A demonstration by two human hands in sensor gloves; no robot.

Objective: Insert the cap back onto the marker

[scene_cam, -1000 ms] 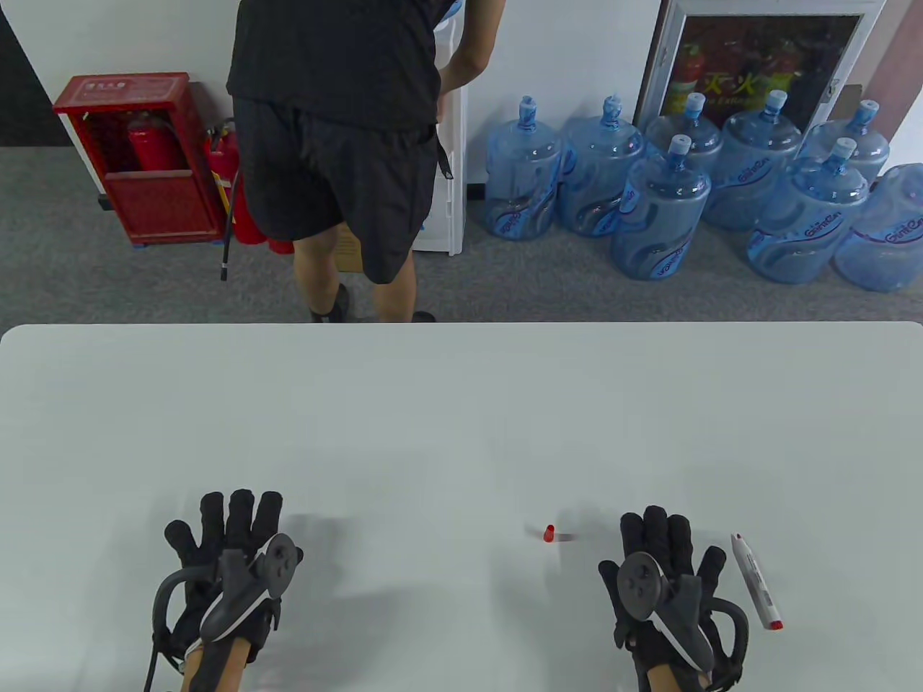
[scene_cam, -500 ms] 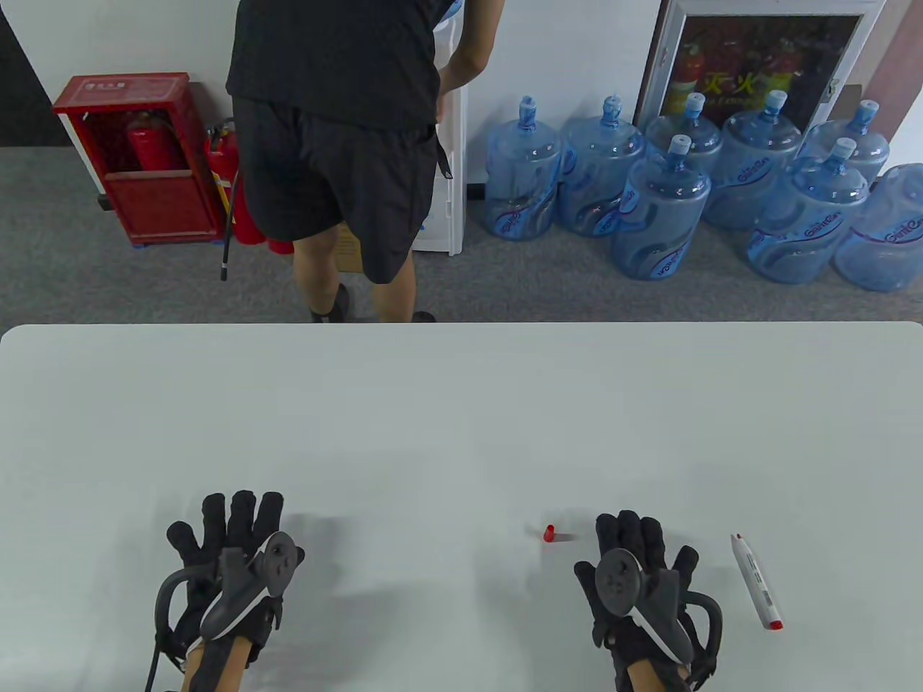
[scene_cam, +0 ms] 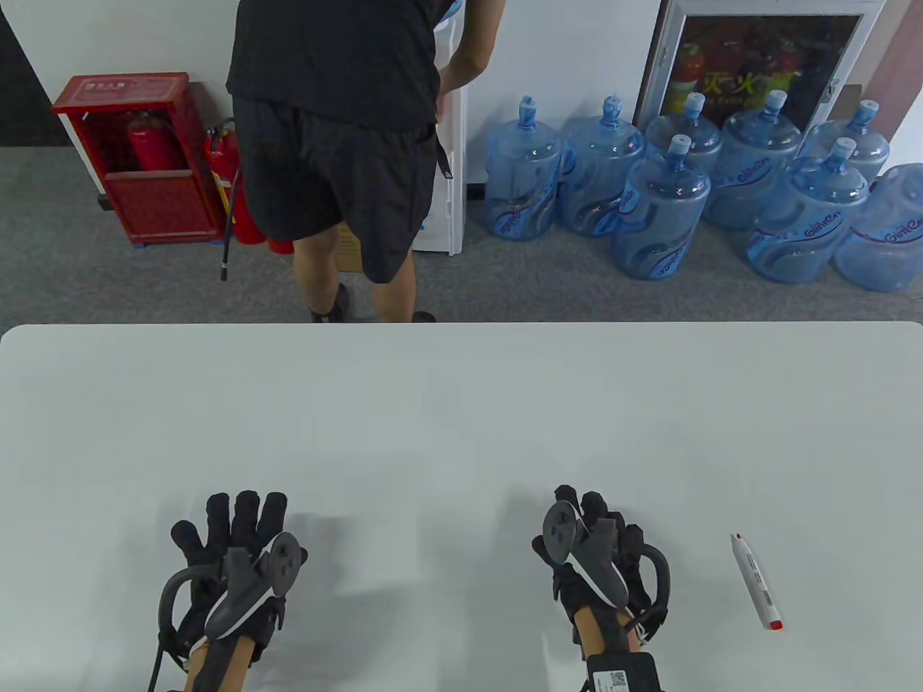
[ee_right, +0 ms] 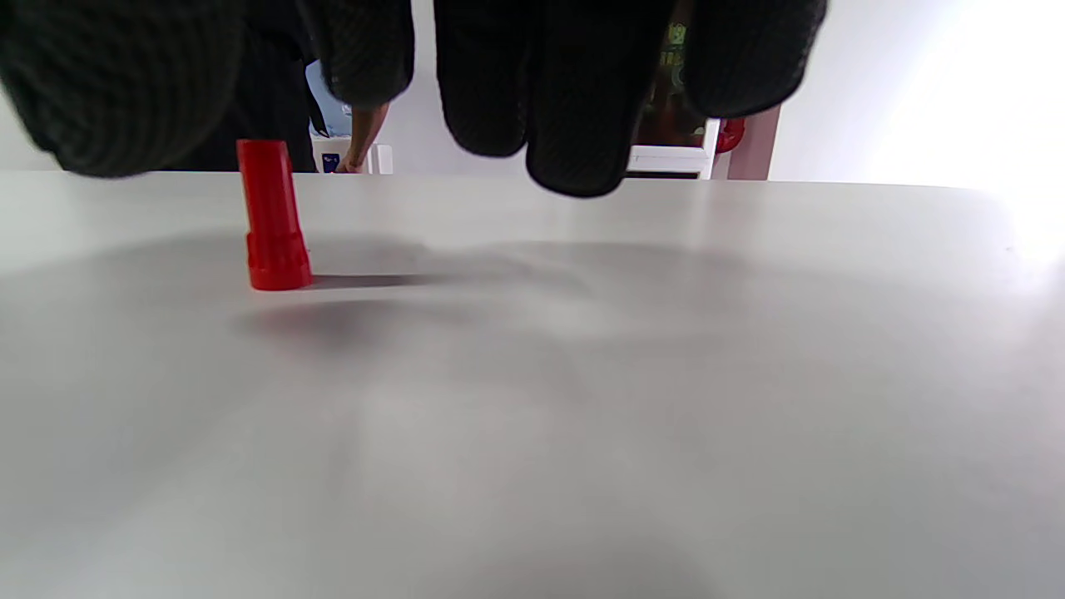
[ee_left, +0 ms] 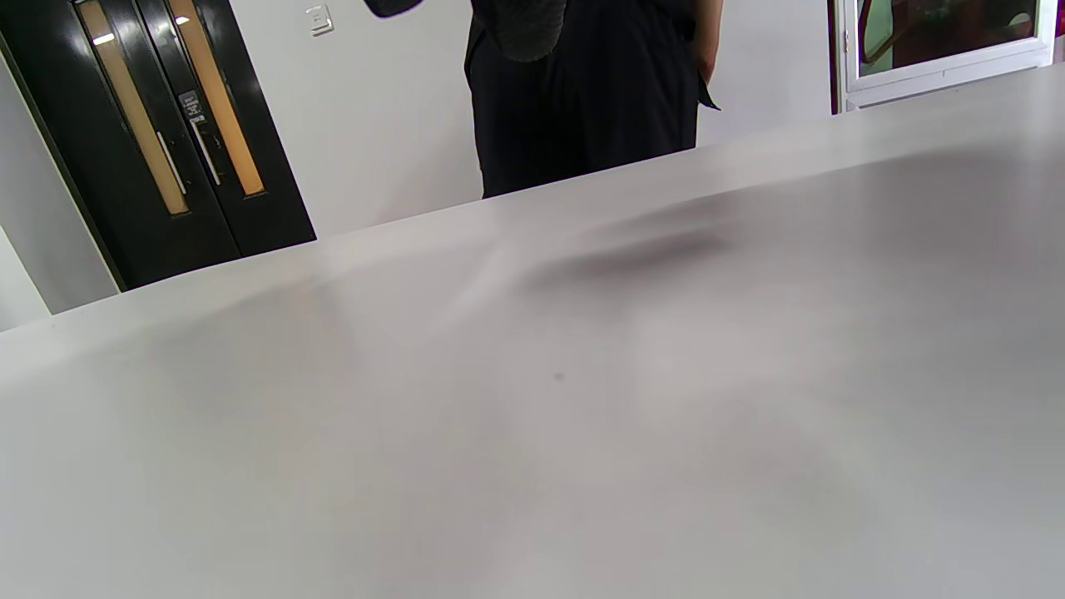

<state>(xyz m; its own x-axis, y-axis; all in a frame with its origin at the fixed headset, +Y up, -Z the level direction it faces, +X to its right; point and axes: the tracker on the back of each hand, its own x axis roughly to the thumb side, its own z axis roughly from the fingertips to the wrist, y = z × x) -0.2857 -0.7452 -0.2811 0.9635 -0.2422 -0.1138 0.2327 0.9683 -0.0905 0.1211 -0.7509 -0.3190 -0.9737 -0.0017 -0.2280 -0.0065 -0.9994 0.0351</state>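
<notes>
Right hand (scene_cam: 591, 555) hovers over the small red plastic cap (ee_right: 271, 218) standing upright on the bench, fingers (ee_right: 574, 100) spread, gripping nothing; next it needs pinching.

Readable print, table view only

On the blue water jugs (scene_cam: 807, 223), slanted white brand lettering, roughly "GuriCen", too small to spell surely. On the framed poster (scene_cam: 757, 65) leaning behind them, large yellow Chinese characters, the second likely 火, with a smaller line beneath too blurred to read. On the red extinguisher cabinet (scene_cam: 137, 158), a pale top label, illegible. On the marker (scene_cam: 756, 581), tiny illegible barrel print.
</notes>
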